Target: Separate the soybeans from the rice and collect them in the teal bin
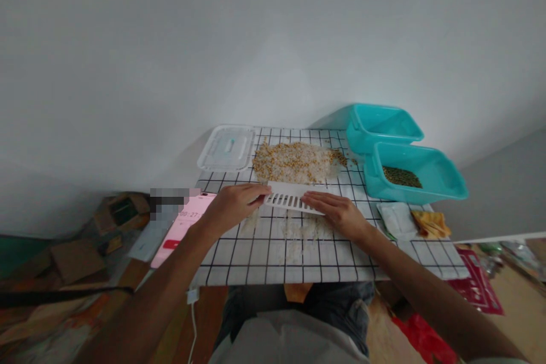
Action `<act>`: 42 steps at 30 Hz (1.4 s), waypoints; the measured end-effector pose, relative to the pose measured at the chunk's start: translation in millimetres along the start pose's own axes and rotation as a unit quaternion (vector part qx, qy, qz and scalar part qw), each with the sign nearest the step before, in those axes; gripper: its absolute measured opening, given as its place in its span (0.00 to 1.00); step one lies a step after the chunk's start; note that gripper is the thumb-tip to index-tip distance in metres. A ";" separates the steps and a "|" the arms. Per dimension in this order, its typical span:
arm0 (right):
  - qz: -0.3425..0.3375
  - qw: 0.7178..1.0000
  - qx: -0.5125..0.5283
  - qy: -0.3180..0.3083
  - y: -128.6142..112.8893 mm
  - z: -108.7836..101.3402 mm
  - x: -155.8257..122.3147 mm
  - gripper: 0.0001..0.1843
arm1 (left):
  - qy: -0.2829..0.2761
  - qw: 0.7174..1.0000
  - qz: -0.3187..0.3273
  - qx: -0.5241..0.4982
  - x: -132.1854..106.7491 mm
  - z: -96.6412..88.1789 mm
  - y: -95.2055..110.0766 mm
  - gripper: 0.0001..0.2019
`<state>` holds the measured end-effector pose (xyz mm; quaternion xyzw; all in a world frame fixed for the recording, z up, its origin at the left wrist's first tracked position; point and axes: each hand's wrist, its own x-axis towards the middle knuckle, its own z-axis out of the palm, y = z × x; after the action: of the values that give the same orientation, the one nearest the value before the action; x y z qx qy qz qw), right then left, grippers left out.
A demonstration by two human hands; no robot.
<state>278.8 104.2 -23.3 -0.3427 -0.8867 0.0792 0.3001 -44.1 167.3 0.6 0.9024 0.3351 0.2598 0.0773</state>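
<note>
A white slotted plastic strainer piece (289, 200) lies flat on the checked cloth (273, 261), just in front of a heap of mixed yellow and white grains (294, 162). My left hand (235, 203) grips its left end with curled fingers. My right hand (336, 211) presses down on its right end, fingers closed over the edge. A thin scatter of white grains (298, 230) lies on the cloth below the strainer, between my wrists.
Two teal bins stand at the right: the rear bin (384, 125), and the front bin (416, 173) holding dark green beans. A clear lid (227, 148) lies at the back left. A pink phone (185, 224) sits at the left edge, small packets (416, 220) at the right.
</note>
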 end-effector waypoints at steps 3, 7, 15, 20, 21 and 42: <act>0.005 1.000 0.002 -0.004 1.5 -1.4 -0.2 0.28 | -0.001 1.000 -0.001 0.005 0.3 2.0 -1.0 0.12; 0.033 0.999 0.005 -0.006 7.8 -4.1 1.7 0.27 | -0.008 1.000 -0.020 0.013 5.0 3.7 -3.6 0.12; 0.077 0.997 0.004 0.026 26.2 -15.7 17.7 0.20 | -0.013 0.996 -0.089 0.019 31.6 -0.5 -0.4 0.13; 0.147 0.988 0.014 0.038 35.2 -31.3 37.7 0.13 | -0.013 0.994 -0.107 -0.013 48.1 -5.4 -0.6 0.13; 0.156 0.987 0.013 0.035 36.6 -34.0 41.1 0.12 | -0.011 0.994 -0.108 -0.020 49.8 -6.0 -1.1 0.13; 0.174 0.984 0.013 0.035 33.2 -47.1 31.7 0.14 | -0.003 0.997 -0.078 -0.012 51.7 -12.5 14.6 0.13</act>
<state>306.4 146.9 18.4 -0.4907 -0.8011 0.1295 0.3173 -9.2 189.0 37.4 0.8734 0.4011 0.2538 0.1089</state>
